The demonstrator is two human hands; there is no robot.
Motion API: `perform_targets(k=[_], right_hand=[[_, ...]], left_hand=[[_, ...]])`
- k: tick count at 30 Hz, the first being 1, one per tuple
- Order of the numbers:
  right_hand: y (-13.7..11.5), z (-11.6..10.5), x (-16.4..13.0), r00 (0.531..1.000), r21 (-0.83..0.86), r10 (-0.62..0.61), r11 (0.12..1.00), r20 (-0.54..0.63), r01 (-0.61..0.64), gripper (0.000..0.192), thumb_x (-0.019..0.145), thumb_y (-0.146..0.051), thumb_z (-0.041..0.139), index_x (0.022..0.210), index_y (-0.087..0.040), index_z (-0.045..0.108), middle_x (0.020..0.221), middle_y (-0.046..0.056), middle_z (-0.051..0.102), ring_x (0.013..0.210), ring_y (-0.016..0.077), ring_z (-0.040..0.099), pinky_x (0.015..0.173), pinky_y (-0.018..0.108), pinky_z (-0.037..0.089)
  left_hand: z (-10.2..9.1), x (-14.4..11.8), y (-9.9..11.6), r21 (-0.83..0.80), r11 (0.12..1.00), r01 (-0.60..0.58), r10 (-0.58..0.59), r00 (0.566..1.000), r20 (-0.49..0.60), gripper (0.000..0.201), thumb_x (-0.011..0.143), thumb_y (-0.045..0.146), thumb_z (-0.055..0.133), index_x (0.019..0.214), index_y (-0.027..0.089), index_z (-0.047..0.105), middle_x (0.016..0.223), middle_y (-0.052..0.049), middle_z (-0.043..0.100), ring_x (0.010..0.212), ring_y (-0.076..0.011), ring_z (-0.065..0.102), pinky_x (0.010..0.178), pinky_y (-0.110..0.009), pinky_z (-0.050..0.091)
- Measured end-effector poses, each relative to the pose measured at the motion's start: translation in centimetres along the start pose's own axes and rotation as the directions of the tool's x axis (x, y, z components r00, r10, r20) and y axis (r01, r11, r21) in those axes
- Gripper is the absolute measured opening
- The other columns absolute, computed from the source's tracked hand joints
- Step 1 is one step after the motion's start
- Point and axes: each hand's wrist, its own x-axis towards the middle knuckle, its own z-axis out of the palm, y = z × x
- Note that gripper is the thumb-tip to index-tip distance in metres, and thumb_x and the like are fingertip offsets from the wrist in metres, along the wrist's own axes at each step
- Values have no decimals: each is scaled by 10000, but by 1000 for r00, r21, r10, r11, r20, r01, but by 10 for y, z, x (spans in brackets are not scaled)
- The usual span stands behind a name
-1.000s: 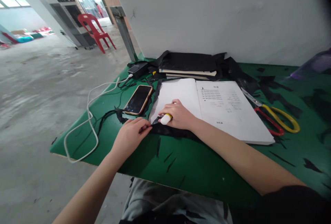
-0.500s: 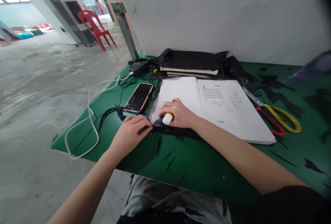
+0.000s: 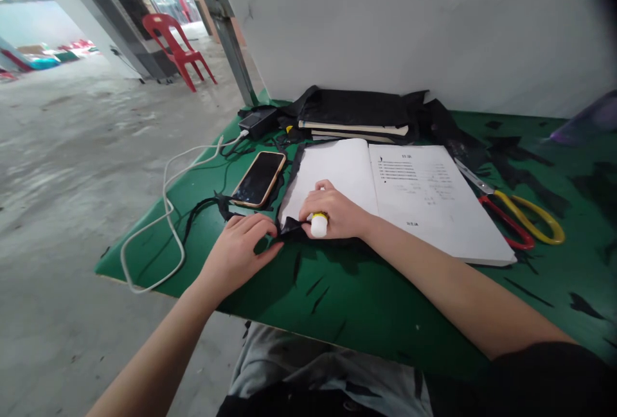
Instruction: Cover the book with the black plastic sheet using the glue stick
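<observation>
Near edge: bare green table [image 3: 366,314] in front of my forearms, only thin black scraps [image 3: 315,295] lying flat there.
Left: the phone [image 3: 258,178] lies just beside my left hand [image 3: 238,250], and the white cable [image 3: 166,211] loops across that corner.
Middle: the open book [image 3: 414,192] fills the room past my right hand [image 3: 337,214].
Right: scissors [image 3: 518,214] lie just beside the book, with green table beyond them.
Back: stacked books [image 3: 354,115] stand against the wall [image 3: 409,25], closing that side.

The open book [image 3: 414,198] lies on the table [image 3: 366,301]. The phone [image 3: 258,178] is left of it, the scissors [image 3: 515,211] right, stacked books [image 3: 354,128] behind.
</observation>
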Motion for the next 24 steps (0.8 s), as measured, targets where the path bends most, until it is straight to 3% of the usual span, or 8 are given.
perform_targets(k=[4, 8, 15, 19, 22, 24], right_hand=[[-9, -4, 1, 999, 66, 3, 998, 52, -6, 81, 765, -283, 583, 763, -203, 596, 820, -19, 697, 751, 128, 607, 923, 358, 223], [-15, -4, 3, 988, 72, -44, 997, 149, 33, 67, 764, -270, 594, 769, -206, 615, 851, -19, 707, 775, 129, 607, 910, 355, 227], [-36, 2, 10, 953, -163, -149, 967, 264, 196, 110, 778, -257, 562, 730, -211, 650, 737, -2, 678, 724, 137, 577, 850, 358, 271], [-56, 14, 11, 908, -382, -239, 847, 345, 369, 155, 800, -145, 514, 700, -193, 622, 662, 15, 653, 694, 165, 566, 837, 377, 305], [-69, 28, 10, 892, -536, -311, 715, 328, 448, 223, 805, -56, 465, 675, -184, 592, 627, 27, 636, 645, 179, 552, 830, 404, 329], [-77, 36, 8, 882, -565, -352, 677, 315, 472, 231, 813, -58, 453, 668, -187, 577, 635, 40, 639, 623, 188, 546, 805, 422, 351]], left_hand=[[-3, -1, -3, -136, 982, 128, -131, 991, -15, 154, 842, 181, 441, 972, 192, 523, 1002, -26, 609, 955, -159, 563, 857, -281, 405], [1, 2, -7, -131, 943, 304, -312, 949, -39, 191, 900, 292, 414, 973, 197, 563, 962, -29, 630, 893, -166, 584, 819, -271, 427], [11, 13, -11, -87, 919, 385, -376, 921, 102, 308, 883, 455, 444, 969, 202, 598, 882, -30, 665, 773, -176, 603, 686, -271, 431], [14, 15, -13, -124, 911, 392, -380, 918, 113, 338, 874, 475, 446, 1034, 204, 570, 812, -11, 644, 685, -152, 575, 641, -256, 423], [17, 15, -14, -149, 916, 372, -357, 927, 115, 339, 859, 469, 479, 1058, 203, 541, 803, 3, 620, 666, -139, 555, 639, -251, 421], [18, 14, -13, -159, 918, 363, -351, 931, 99, 351, 847, 456, 511, 1091, 205, 519, 801, 13, 603, 646, -131, 538, 635, -251, 422]])
